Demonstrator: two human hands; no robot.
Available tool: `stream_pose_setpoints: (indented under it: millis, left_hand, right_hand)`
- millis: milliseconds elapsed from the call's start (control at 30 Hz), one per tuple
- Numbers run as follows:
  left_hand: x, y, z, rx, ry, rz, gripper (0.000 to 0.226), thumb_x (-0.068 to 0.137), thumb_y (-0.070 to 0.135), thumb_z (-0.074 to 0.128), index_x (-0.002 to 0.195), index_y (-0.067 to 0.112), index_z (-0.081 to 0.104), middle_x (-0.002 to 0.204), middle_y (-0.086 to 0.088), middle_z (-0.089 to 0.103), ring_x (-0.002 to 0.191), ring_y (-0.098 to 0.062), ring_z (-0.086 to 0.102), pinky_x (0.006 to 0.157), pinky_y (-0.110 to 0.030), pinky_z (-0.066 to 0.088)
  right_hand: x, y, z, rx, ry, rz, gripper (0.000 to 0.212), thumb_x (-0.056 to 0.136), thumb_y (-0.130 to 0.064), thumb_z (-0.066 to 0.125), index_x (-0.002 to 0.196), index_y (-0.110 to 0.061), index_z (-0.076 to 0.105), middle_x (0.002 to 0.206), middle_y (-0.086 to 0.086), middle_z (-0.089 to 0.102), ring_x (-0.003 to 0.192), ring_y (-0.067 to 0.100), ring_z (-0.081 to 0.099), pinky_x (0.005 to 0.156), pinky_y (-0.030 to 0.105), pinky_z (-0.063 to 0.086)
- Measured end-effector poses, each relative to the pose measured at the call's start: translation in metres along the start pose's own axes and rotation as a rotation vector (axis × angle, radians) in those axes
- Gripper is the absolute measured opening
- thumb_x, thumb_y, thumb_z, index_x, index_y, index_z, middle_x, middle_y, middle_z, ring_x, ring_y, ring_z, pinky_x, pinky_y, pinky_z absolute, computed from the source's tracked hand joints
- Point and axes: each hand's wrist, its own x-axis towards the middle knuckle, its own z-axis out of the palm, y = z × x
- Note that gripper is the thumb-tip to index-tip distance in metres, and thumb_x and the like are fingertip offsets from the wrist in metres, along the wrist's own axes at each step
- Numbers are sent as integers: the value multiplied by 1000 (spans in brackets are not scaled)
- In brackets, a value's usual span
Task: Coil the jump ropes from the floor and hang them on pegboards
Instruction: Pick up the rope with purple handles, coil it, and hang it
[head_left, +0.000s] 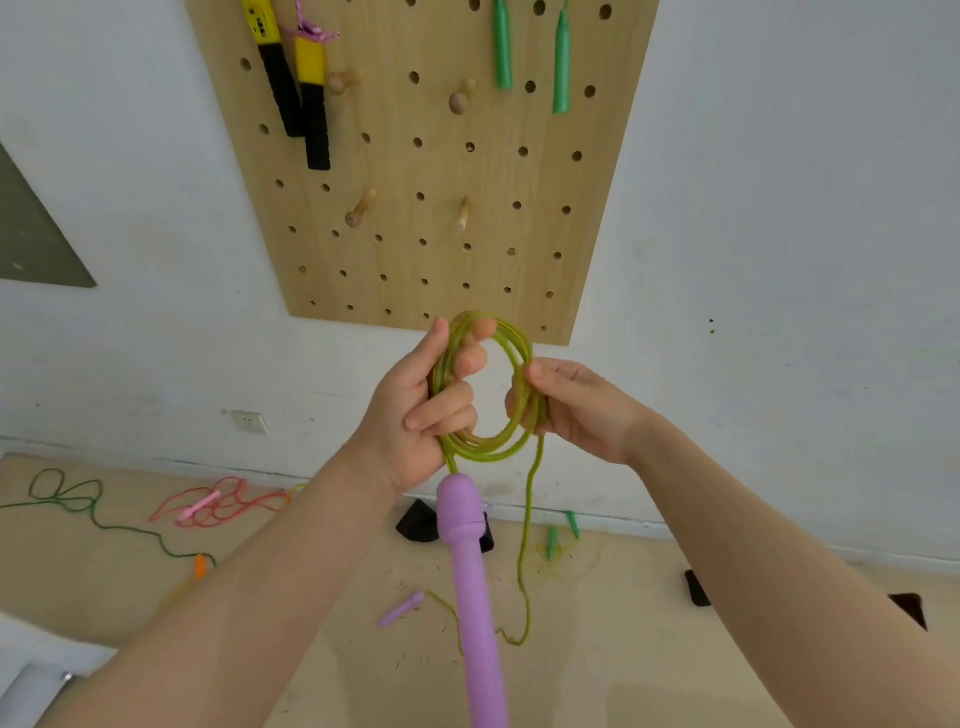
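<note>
Plain indoor room, white wall, wooden pegboard (415, 171) with pegs, wall socket (250, 421), pale floor (623, 649)

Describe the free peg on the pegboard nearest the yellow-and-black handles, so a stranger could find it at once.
Start at the wooden pegboard on the white wall and find the yellow-and-black handles hanging at its upper left. Just right of them a short round-headed wooden peg sticks out. Nothing hangs on it, and it sits left of the other peg in that row.

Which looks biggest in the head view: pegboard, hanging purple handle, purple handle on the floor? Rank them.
1. pegboard
2. hanging purple handle, though nearness to the camera enlarges it
3. purple handle on the floor
</note>
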Motion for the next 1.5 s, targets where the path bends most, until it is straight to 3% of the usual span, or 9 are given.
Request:
stream_pose_setpoints:
  millis: [200, 333, 500, 600, 733, 933, 1133, 1267, 1500]
  left_hand:
    - [-2, 42, -32, -2, 373, 256, 36, 96, 33, 33, 106, 9, 57, 73, 9, 71, 25, -3, 31, 30, -12, 25]
    - [-9, 55, -64, 50, 644, 298, 29, 100, 32, 34, 108, 11, 53, 101, 4, 72, 41, 1, 49, 39, -7, 37]
    - [-16, 40, -77, 768, 627, 91, 41, 100, 30, 38, 139, 19, 33, 108, 2, 67, 75, -15, 71, 62, -19, 55]
    - [-21, 29, -65, 1041, 485, -55, 35, 100, 26, 37, 136, 25, 38, 94, 2, 70, 76, -18, 71, 68, -24, 57]
    - [-25, 31, -50, 868, 320, -167, 34, 100, 31, 32, 105, 2, 50, 45, -2, 55, 29, -9, 35, 33, -16, 27]
    - [-27, 59, -38, 551, 36, -329, 44, 82, 57, 51, 62, 18, 51, 35, 9, 29, 25, -1, 19, 33, -11, 15]
    - [-31, 95, -62, -173, -339, -67, 31, 98, 27, 42, 86, 1, 53, 54, -4, 36, 42, -15, 34, 44, -27, 31]
    - [-37, 115, -71, -231, -72, 218, 7, 84, 7, 53, 80, 1, 52, 54, -8, 46, 37, -15, 35, 40, -28, 34]
    - [-29, 62, -76, 677, 514, 128, 14, 100, 11, 33, 89, 8, 42, 63, -4, 65, 54, -16, 64, 50, -22, 49]
  right_hand:
    - [-8, 62, -20, -299, 157, 327, 25, 96, -14, 44, 77, -11, 59, 71, 5, 58, 68, 14, 55, 87, 34, 44]
    - [7, 70, -14, -747, 457, 367, 26, 96, -20, 41, 83, -11, 61, 71, 3, 53, 63, 14, 44, 64, 23, 42]
    - [41, 31, 44, -1490, 82, 268, 30, 97, -29, 43, 84, -12, 63, 89, 6, 59, 83, 23, 55, 70, 32, 46]
    - [48, -8, 78, -1455, -110, -33, 21, 92, -25, 54, 90, -10, 69, 75, -2, 58, 70, 15, 49, 73, 28, 43]
    - [48, -51, 83, -1214, 64, -253, 12, 84, -22, 68, 88, -11, 68, 74, 3, 65, 61, 13, 52, 62, 23, 40]
    - [42, -56, 62, -743, 198, -153, 31, 69, -37, 76, 70, -19, 51, 59, -4, 47, 57, 13, 39, 56, 24, 33]
    - [36, 11, 17, -401, 279, 104, 26, 90, -21, 60, 67, -11, 50, 66, -2, 49, 69, 13, 50, 84, 29, 40]
    - [28, 62, 12, -656, 292, 491, 27, 95, -30, 47, 88, -6, 56, 82, 3, 56, 75, 15, 53, 85, 32, 44]
    - [36, 29, 81, -1527, -143, 655, 40, 101, -33, 32, 127, -4, 42, 114, 7, 55, 99, 24, 53, 77, 31, 39]
